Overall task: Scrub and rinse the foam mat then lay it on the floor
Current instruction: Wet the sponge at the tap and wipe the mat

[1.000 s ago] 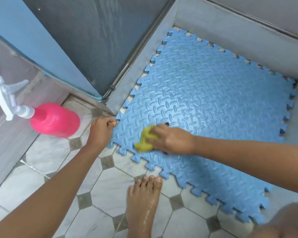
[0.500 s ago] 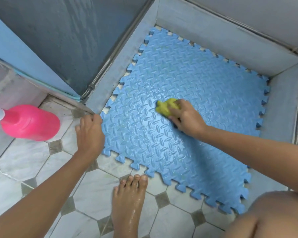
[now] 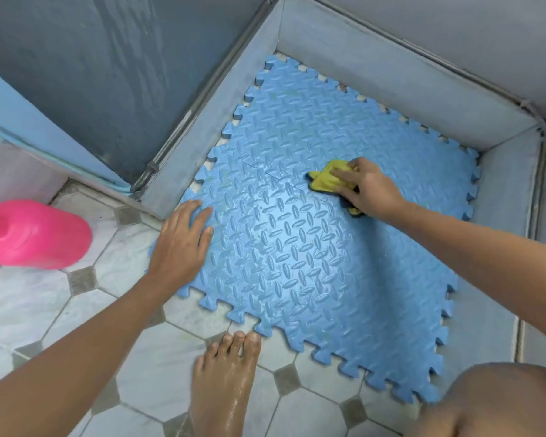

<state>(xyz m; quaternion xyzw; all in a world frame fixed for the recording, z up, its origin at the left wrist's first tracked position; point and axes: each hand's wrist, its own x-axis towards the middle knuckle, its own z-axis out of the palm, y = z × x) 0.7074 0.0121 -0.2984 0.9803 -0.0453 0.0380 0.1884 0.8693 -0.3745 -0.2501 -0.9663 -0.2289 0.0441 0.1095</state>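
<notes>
A blue foam mat with a diamond-plate pattern and jigsaw edges lies flat in a shallow grey corner bay, its near corner out on the tiled floor. Its surface looks wet. My left hand rests flat on the mat's left edge, fingers spread, holding nothing. My right hand presses a yellow sponge with a dark underside onto the mat's far middle. Fingers cover part of the sponge.
A pink spray bottle lies on its side on the grey-and-white tiled floor at the left. A bare wet foot stands just before the mat's near edge. Grey walls hem the mat at the back and right. A knee shows bottom right.
My right hand has slid the sponge from the mat's near left corner up to its far middle. My left hand went from pinching the corner to lying flat on the edge.
</notes>
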